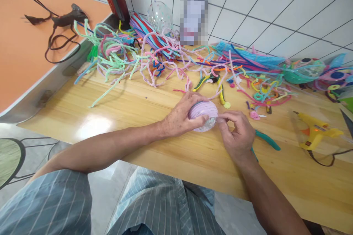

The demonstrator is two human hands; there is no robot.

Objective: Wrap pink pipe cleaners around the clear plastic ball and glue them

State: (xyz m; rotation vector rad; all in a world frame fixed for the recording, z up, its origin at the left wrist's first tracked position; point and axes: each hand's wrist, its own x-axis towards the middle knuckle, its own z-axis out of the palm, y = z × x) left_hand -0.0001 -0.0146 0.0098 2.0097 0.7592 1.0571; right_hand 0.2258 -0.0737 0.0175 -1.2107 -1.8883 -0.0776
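Observation:
My left hand wraps around a clear ball that is partly covered with coiled lilac pipe cleaner. It holds the ball just above the wooden table. My right hand pinches at the ball's right side with thumb and fingertips, on the end of the lilac strand. Under the right hand lies a tool with teal handles. A tangled heap of coloured pipe cleaners spreads across the table behind both hands.
A yellow glue gun with a black cord lies at the right. Yellow-handled pliers lie behind the ball. A clear ball stands by the tiled wall, a green-wrapped ball at the right. A black glue gun rests on the orange surface.

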